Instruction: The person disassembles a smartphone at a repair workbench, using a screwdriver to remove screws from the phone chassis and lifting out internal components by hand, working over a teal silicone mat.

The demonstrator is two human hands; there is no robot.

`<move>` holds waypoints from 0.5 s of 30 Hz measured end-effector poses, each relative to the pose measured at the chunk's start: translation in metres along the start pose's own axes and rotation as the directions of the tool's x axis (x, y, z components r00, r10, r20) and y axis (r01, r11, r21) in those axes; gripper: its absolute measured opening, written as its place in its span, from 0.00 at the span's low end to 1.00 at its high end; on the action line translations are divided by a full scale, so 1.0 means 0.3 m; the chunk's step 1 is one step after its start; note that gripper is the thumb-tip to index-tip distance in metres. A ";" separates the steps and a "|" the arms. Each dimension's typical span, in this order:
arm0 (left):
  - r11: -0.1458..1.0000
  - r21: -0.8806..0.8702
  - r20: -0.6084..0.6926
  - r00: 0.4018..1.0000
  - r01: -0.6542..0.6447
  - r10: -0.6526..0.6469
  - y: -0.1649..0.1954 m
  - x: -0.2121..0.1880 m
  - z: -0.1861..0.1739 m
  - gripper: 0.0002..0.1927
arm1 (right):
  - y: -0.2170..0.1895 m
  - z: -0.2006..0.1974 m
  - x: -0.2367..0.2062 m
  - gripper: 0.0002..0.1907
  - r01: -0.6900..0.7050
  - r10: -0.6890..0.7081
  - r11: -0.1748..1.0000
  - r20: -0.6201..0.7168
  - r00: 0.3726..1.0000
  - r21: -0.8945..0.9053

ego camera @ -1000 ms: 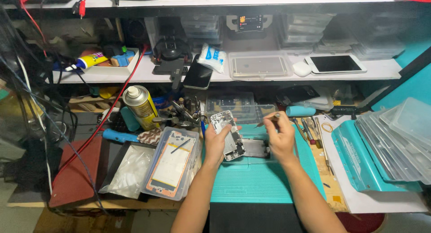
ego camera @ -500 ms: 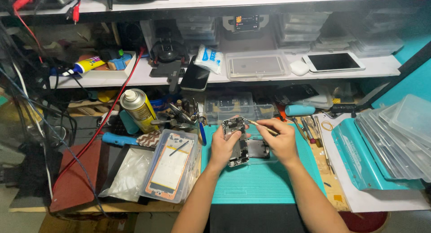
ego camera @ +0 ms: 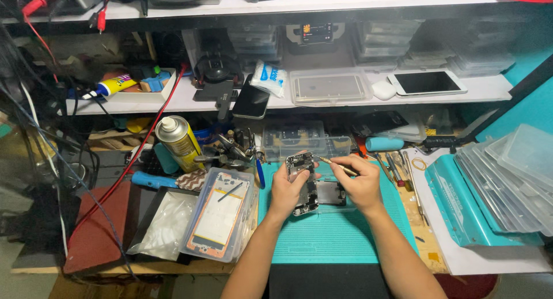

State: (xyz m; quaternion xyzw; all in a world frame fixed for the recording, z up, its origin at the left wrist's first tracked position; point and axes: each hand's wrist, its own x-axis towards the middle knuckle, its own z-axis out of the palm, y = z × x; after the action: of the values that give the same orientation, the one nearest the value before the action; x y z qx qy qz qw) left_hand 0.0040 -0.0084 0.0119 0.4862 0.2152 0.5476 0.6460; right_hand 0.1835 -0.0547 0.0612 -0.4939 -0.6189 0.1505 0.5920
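Two hands are crowded over the teal rubber work mat (ego camera: 340,241); the opened silver phone chassis (ego camera: 302,181) is gripped by the left hand (ego camera: 286,191), long axis pointing away toward the shelves; a thin metal-tipped tool (ego camera: 336,165) is pinched by the right hand (ego camera: 360,184); a clear plastic parts tray (ego camera: 222,214) lies just left; free mat is left toward the near edge.

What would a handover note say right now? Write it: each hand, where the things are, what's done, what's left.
Left hand: holds the opened phone tilted above the teal mat.
Right hand: grips a thin tool, its tip at the phone's upper end.
A second phone part lies on the mat between the hands. A clear box holding a screen frame sits left of the mat; a spray can stands behind it.
Done: phone open, insides exposed.
Left: work at the upper end, then closing.
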 end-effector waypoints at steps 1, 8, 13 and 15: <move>1.000 0.009 -0.004 1.000 0.004 -0.004 0.000 -0.001 0.001 0.24 | -0.003 0.000 0.000 0.07 0.007 -0.007 1.000 0.002 1.000 0.002; 0.998 0.058 0.008 0.999 -0.034 0.034 0.003 -0.009 0.012 0.23 | -0.027 0.013 0.002 0.08 0.048 -0.047 0.997 0.007 0.999 -0.055; 0.995 0.079 0.020 0.998 -0.065 0.064 0.009 -0.007 0.016 0.23 | -0.041 0.015 0.005 0.08 0.050 -0.050 0.998 0.008 0.999 -0.045; 0.995 0.087 0.016 0.998 -0.056 0.055 0.010 -0.008 0.016 0.23 | -0.044 0.015 0.006 0.08 0.064 -0.063 0.997 0.008 0.998 -0.040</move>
State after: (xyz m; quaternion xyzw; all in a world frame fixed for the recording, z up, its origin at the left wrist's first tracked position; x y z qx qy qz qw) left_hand 0.0057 -0.0127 0.0159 0.5235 0.2210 0.5523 0.6100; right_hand 0.1741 -0.0577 0.0711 -0.4853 -0.6393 0.1208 0.5841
